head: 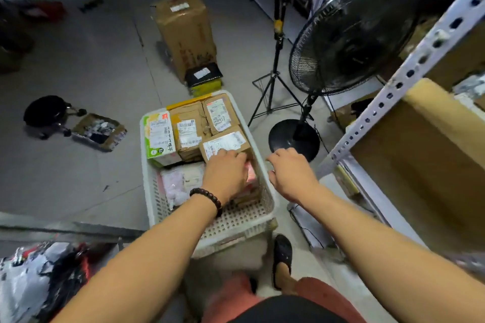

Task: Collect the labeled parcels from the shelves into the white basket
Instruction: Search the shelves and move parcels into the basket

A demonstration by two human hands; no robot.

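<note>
The white basket [210, 231] stands on the floor below me, holding several labeled parcels. A green-and-white box [158, 139] lies at its left and brown cartons [219, 113] at the far end. My left hand [227, 173] reaches into the basket and rests on a small brown carton with a white label [224, 143]; its fingers curl over the carton's near edge. Pale soft packets [178, 183] lie beside that hand. My right hand [290, 173] hovers just outside the basket's right rim, fingers loosely spread, holding nothing.
A metal shelf rack [409, 73] with a large brown carton [425, 144] rises at the right. A black standing fan [349, 34] and a tripod [275, 65] stand beyond the basket. A tall carton [183, 31], a black stool [46, 113] and a small open box [98, 131] sit on the floor.
</note>
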